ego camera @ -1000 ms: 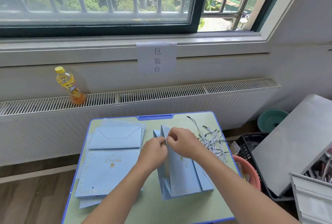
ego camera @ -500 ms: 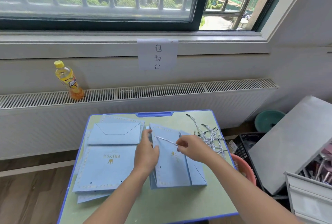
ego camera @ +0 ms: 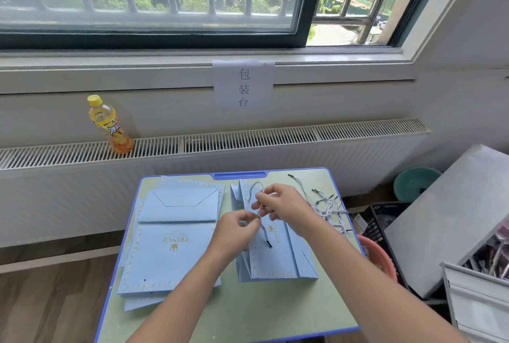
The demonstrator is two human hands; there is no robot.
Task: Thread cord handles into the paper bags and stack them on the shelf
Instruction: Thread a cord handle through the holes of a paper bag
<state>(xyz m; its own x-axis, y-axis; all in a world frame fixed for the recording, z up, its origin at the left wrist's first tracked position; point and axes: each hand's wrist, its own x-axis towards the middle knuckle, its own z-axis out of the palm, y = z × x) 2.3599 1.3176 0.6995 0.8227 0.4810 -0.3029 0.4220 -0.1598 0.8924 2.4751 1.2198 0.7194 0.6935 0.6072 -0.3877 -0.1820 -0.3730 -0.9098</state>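
A folded light-blue paper bag (ego camera: 275,260) lies flat on the green desk (ego camera: 248,312), right of centre. A grey-white twisted cord (ego camera: 257,187) loops up from the bag's far edge, and its black-tipped end (ego camera: 267,243) hangs over the bag. My left hand (ego camera: 237,228) pinches the cord at mid-length. My right hand (ego camera: 281,201) pinches the same cord just above, over the bag's top part. A stack of flat blue bags (ego camera: 170,238) printed with a gold crown lies to the left. Several loose cords (ego camera: 327,210) lie piled at the desk's right edge.
A yellow drink bottle (ego camera: 110,125) stands on the radiator grille (ego camera: 248,141) behind the desk. Right of the desk are a pink basin (ego camera: 380,257), a black crate (ego camera: 382,221), a teal basin (ego camera: 416,183) and a grey cabinet (ego camera: 446,218).
The bag was turned and laid flat. The cord has been drawn out into a loop above the bag's far edge. My left hand moved from pressing the bag to pinching the cord.
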